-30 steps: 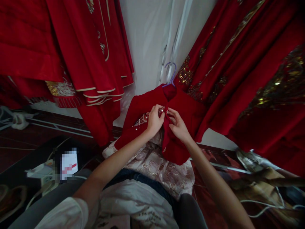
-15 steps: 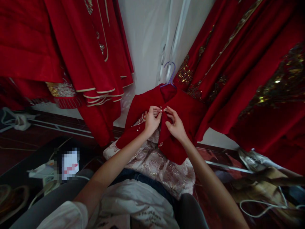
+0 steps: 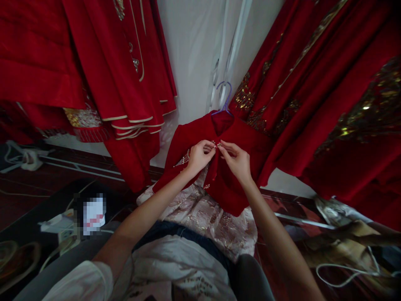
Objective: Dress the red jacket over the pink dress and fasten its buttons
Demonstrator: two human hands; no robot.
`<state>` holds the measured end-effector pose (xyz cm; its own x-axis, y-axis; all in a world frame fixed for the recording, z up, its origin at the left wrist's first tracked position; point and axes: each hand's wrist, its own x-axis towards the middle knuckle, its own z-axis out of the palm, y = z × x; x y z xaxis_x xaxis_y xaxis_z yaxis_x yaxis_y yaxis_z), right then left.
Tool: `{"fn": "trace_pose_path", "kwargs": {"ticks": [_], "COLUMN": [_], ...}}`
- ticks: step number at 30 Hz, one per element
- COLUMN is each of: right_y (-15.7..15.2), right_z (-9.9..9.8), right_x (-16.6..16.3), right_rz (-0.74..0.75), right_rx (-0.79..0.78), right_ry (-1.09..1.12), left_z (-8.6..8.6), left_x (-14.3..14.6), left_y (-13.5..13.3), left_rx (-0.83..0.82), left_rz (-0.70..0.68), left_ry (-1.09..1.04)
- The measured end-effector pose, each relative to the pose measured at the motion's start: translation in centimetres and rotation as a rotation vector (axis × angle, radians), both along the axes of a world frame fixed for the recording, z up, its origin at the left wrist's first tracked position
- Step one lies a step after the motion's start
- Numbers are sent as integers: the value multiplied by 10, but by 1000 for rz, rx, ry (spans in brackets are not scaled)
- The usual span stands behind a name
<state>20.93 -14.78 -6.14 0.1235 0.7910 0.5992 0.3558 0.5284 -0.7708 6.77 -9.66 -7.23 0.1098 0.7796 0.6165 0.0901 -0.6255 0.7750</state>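
A dark red velvet jacket [image 3: 241, 146] on a lilac plastic hanger [image 3: 223, 97] lies at twelve o'clock over the lap. Left hand [image 3: 198, 156] and right hand [image 3: 239, 160] meet at its front opening, fingers apparently pinched on a small beaded clasp [image 3: 216, 144], drawing both edges together.

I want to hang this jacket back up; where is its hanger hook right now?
The purple hanger hook sticks out of the red jacket collar, upper centre, against the white wall.

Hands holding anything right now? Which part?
Both hold the red jacket at its front opening below the collar: left hand pinches the left edge, right hand the right, fingertips meeting at a beaded fastening.
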Motion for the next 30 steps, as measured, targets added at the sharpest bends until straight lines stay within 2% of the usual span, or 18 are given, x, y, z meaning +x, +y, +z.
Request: {"fn": "trace_pose_path", "kwargs": {"ticks": [9,14,21,27,30], "right_y": [9,6,13,14,16], "right_z": [2,0,5,2,-1], "right_x": [-6,-7,-3,-4,-3], "right_rz": [-120,-80,-53,-54,-40], "right_rx": [101,65,13,1,8], "right_ry": [7,49,106,108,114], "left_z": [9,8,11,16,20], "left_x": [-7,-5,-6,-10,-10], "left_y": [0,1,0,-1,1], "left_rx": [-10,-61,41,150,191], "left_rz": [-66,-59,8,84,78], "left_ry": [83,17,156,305,351]}}
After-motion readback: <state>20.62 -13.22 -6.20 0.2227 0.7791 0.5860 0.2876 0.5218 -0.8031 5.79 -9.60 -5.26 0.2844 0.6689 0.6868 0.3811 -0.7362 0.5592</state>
